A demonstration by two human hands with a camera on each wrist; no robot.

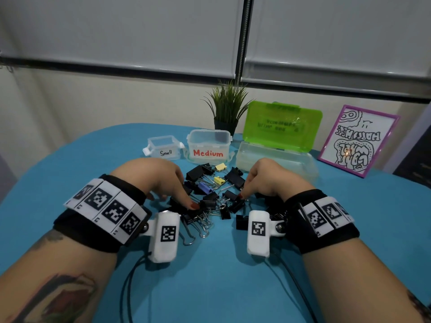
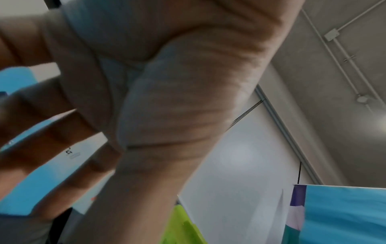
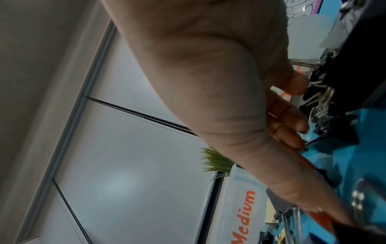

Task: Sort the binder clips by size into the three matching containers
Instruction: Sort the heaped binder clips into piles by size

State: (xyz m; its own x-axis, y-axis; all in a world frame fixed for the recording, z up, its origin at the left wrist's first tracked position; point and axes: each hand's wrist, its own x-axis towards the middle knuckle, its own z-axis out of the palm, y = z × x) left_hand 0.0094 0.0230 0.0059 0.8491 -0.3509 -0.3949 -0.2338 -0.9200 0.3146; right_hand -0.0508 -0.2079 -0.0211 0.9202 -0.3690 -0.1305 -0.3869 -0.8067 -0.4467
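A heap of binder clips (image 1: 211, 199) lies mid-table: mostly black ones of different sizes, two small yellow ones (image 1: 220, 174) and a blue one (image 1: 205, 187). My left hand (image 1: 184, 194) hovers over the heap's left side with fingers spread, and its thumb tip touches a black clip. In the left wrist view that hand (image 2: 146, 99) is blurred and holds nothing. My right hand (image 1: 247, 187) rests on the heap's right side. In the right wrist view the bent fingers (image 3: 292, 115) touch black clips (image 3: 325, 102) while the thumb stays apart. Behind stand the "Small" tub (image 1: 163, 148), the "Medium" tub (image 1: 208, 145) and a larger box (image 1: 275, 159) with its green lid raised.
A potted plant (image 1: 227, 108) stands behind the tubs, and a purple-framed drawing (image 1: 358, 141) leans at the back right. A teal cloth (image 1: 210, 287) covers the table. Black cables (image 1: 130, 287) trail from the wrist cameras toward the near edge.
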